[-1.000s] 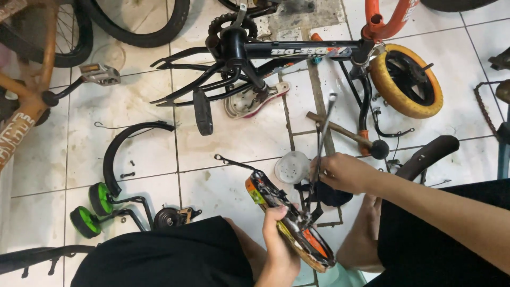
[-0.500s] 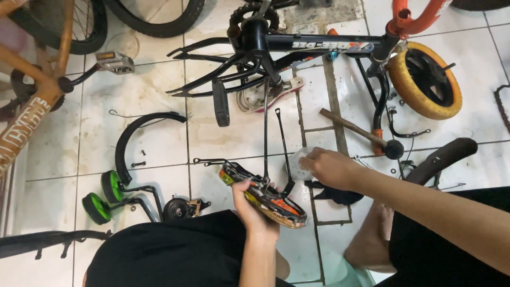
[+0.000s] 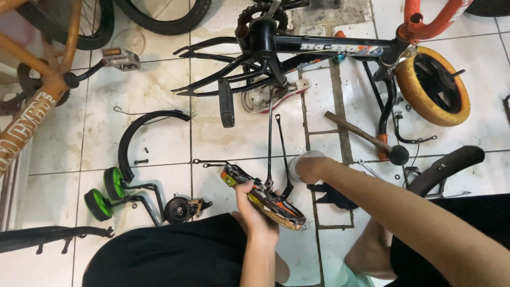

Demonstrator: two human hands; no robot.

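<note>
My left hand (image 3: 253, 208) grips a small bicycle mudguard (image 3: 265, 199) with orange, yellow and green markings and thin black stay rods (image 3: 271, 143) sticking up from it. My right hand (image 3: 311, 169) reaches down to a small clear plastic tub (image 3: 300, 159) on the tiled floor and rests on it; whether the fingers are closed around it is hidden. A black child's bicycle frame (image 3: 319, 48) lies upside down across the top, with a yellow-tyred wheel (image 3: 433, 85) at its right end.
A hammer (image 3: 372, 141) lies right of the tub. A black mudguard (image 3: 141, 133), green training wheels (image 3: 106, 191) and a bell (image 3: 178, 209) lie at left. An orange bicycle (image 3: 37, 79) stands at far left. A black saddle (image 3: 446, 167) sits at right.
My right hand let go of the stay rods and dropped onto the plastic tub. My left hand swung the mudguard left and lifted it off my lap. The camera view shifted downward.
</note>
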